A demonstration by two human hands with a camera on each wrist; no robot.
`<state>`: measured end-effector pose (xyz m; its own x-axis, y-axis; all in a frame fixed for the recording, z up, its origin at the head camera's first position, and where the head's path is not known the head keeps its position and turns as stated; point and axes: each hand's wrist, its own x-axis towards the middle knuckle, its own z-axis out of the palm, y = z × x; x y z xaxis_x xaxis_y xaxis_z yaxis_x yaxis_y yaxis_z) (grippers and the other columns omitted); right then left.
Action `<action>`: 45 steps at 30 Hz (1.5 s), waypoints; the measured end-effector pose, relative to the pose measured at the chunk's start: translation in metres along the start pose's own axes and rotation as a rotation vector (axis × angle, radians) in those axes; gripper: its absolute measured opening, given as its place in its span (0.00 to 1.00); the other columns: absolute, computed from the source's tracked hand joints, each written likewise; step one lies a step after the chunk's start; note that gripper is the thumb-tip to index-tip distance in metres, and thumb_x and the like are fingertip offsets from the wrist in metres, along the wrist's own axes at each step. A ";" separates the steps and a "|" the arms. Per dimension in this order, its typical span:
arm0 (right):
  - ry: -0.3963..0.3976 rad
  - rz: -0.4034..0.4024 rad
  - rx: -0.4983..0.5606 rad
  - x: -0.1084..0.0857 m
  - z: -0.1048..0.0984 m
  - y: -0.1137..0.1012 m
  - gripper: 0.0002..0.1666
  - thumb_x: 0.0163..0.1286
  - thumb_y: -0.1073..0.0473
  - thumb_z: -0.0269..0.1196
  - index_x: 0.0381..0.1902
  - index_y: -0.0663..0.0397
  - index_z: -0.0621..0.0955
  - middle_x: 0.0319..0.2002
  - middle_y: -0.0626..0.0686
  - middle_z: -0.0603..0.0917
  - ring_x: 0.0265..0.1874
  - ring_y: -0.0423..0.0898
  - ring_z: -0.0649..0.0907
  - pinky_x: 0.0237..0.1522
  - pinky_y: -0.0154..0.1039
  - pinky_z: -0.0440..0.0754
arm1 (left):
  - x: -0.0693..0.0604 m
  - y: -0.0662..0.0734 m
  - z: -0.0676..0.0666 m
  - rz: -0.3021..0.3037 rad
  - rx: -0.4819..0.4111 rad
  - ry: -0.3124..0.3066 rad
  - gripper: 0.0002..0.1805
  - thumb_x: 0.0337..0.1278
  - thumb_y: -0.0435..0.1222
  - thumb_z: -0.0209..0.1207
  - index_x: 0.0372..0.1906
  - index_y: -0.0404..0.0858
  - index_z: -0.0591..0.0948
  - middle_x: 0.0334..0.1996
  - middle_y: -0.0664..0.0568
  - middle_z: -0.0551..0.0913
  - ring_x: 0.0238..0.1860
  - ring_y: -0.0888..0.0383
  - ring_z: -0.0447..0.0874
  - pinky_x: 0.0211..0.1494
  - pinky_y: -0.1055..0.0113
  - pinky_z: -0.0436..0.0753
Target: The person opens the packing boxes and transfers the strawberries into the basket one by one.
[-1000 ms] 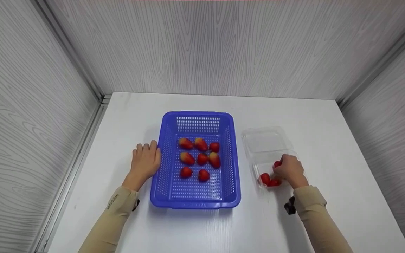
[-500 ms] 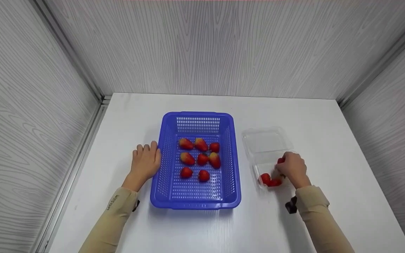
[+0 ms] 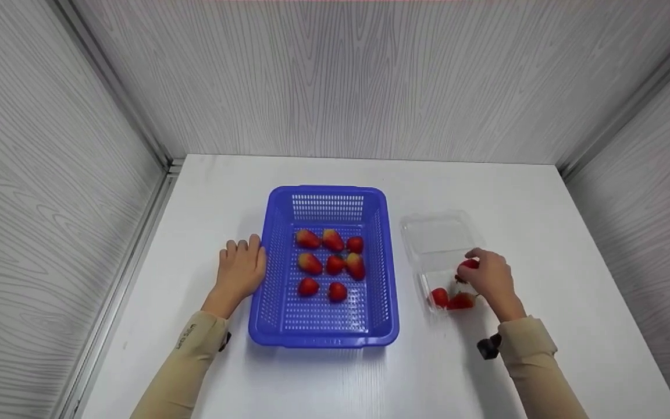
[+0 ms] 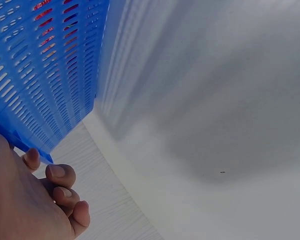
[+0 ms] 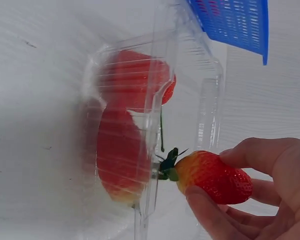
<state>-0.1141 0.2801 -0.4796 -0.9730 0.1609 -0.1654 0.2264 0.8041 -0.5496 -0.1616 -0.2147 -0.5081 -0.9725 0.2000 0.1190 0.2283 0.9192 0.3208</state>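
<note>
In the head view, a blue perforated basket [image 3: 323, 340] holds several strawberries [image 3: 310, 263] in loose rows. My left hand [image 3: 239, 269] holds the basket's left rim; the left wrist view has its curled fingers at the rim's lip, below the slotted wall [image 4: 50, 70]. On the right, my right hand [image 3: 493, 279] pinches a strawberry [image 5: 217, 177] between thumb and fingers, its green stem end pointing toward the clear plastic box [image 5: 152, 95]. Seen through the wall of that box are two more strawberries [image 5: 122, 155]. The held fruit is above the box's near half.
The box's clear lid [image 3: 442, 234] lies folded back, away from the person. A white tabletop [image 3: 323, 384] lies under everything. Grey wood-grain panels [image 3: 335, 75] rise at the back and both sides.
My right hand has lifted the strawberry a little and drawn slightly right, showing more of the fruit. One strawberry in the box has shifted slightly. My left hand and the basket stay put.
</note>
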 end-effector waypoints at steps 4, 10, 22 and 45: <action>0.028 -0.017 0.088 -0.003 -0.002 -0.005 0.17 0.69 0.58 0.61 0.48 0.66 0.80 0.39 0.63 0.83 0.33 0.52 0.82 0.36 0.42 0.83 | 0.000 0.000 0.000 0.001 -0.001 -0.002 0.15 0.75 0.41 0.38 0.46 0.33 0.68 0.32 0.37 0.72 0.36 0.39 0.66 0.40 0.47 0.65; 0.147 -0.058 0.214 -0.007 -0.002 -0.018 0.14 0.71 0.57 0.63 0.44 0.65 0.81 0.35 0.61 0.83 0.26 0.49 0.85 0.28 0.32 0.81 | 0.000 -0.001 -0.001 -0.003 -0.010 -0.015 0.13 0.74 0.41 0.39 0.44 0.33 0.67 0.30 0.39 0.71 0.35 0.40 0.65 0.39 0.48 0.64; 0.109 -0.080 0.607 -0.017 0.003 -0.051 0.20 0.69 0.57 0.66 0.50 0.68 0.79 0.43 0.64 0.80 0.34 0.55 0.88 0.36 0.38 0.84 | -0.001 -0.003 0.000 -0.022 0.000 -0.044 0.14 0.74 0.42 0.39 0.45 0.34 0.67 0.32 0.39 0.72 0.37 0.40 0.66 0.41 0.48 0.65; 0.037 -0.221 0.825 -0.031 0.045 -0.123 0.13 0.60 0.65 0.73 0.39 0.64 0.81 0.40 0.61 0.85 0.32 0.53 0.87 0.39 0.40 0.85 | 0.000 0.001 -0.002 -0.016 -0.007 -0.022 0.14 0.74 0.41 0.38 0.45 0.33 0.67 0.31 0.39 0.72 0.36 0.40 0.66 0.40 0.47 0.65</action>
<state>-0.1102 0.1503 -0.4433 -0.9962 0.0799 0.0346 -0.0226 0.1474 -0.9888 -0.1613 -0.2148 -0.5061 -0.9768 0.1929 0.0934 0.2132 0.9200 0.3288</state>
